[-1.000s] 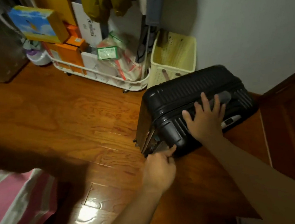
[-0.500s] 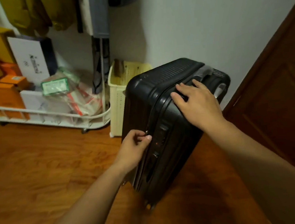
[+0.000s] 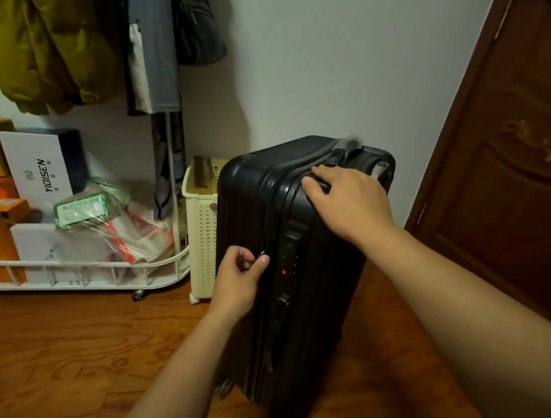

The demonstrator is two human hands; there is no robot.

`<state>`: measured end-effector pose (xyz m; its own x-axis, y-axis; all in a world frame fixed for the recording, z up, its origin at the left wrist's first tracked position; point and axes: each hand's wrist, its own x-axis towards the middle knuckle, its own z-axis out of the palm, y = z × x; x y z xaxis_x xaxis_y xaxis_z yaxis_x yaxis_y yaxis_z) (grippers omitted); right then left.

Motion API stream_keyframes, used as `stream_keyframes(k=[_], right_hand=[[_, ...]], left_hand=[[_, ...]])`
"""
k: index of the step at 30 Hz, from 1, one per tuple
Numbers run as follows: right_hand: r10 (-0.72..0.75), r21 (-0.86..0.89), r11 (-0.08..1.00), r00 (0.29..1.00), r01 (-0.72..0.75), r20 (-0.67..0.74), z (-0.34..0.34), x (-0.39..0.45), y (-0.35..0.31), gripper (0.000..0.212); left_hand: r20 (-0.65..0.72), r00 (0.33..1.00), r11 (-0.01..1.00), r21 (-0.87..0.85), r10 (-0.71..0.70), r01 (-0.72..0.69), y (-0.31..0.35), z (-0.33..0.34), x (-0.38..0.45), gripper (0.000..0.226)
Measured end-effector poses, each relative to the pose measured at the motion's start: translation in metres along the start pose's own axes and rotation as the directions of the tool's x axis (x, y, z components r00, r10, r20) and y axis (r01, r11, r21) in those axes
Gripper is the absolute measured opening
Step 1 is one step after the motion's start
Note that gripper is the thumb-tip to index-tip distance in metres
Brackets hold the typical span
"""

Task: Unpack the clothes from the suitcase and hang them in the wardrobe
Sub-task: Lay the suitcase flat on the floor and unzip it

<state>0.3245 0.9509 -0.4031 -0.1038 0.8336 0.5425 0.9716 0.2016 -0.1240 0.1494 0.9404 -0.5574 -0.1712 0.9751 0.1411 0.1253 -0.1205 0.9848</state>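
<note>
black ribbed hard-shell suitcase (image 3: 308,259) — upright on wood floor, zipped closed.

One black suitcase (image 3: 308,256) is standing; two hands are showing, left hand (image 3: 239,283) and right hand (image 3: 350,199); one cream basket (image 3: 201,235) is sitting beside it.
</note>
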Motion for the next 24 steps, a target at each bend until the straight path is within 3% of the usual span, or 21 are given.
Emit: stream_keyframes(k=[2,5,11,14,17,24], right_hand=[[0.007,-0.002,1.0,1.0,-0.007,-0.015,0.004,0.001,0.0,0.057],[0.033,0.014,0.999,0.998,-0.033,-0.051,0.005,0.0,0.002,0.055],[0.041,0.025,0.999,0.998,-0.04,-0.042,0.006,0.0,0.002,0.056],[0.039,0.016,0.999,0.998,-0.038,-0.049,0.007,0.001,0.001,0.056],[0.04,0.012,0.999,0.997,-0.04,-0.061,0.006,0.0,0.0,0.054],[0.049,0.029,0.998,0.997,-0.047,-0.063,0.007,0.0,0.001,0.054]], left_hand=[[0.021,0.997,0.994,0.084,0.074,-0.076,-0.005,-0.005,0.008,0.015],[0.075,0.988,0.988,0.052,0.138,-0.142,-0.011,-0.009,0.016,0.015],[0.133,0.929,0.801,0.473,0.346,-0.367,-0.01,-0.013,0.015,0.012],[0.085,0.928,0.81,0.465,0.362,-0.358,-0.013,-0.015,0.016,0.016],[0.135,0.922,0.778,0.502,0.363,-0.379,-0.015,-0.014,0.014,0.008],[0.198,0.94,0.859,0.387,0.279,-0.337,-0.003,-0.015,0.02,0.025]])
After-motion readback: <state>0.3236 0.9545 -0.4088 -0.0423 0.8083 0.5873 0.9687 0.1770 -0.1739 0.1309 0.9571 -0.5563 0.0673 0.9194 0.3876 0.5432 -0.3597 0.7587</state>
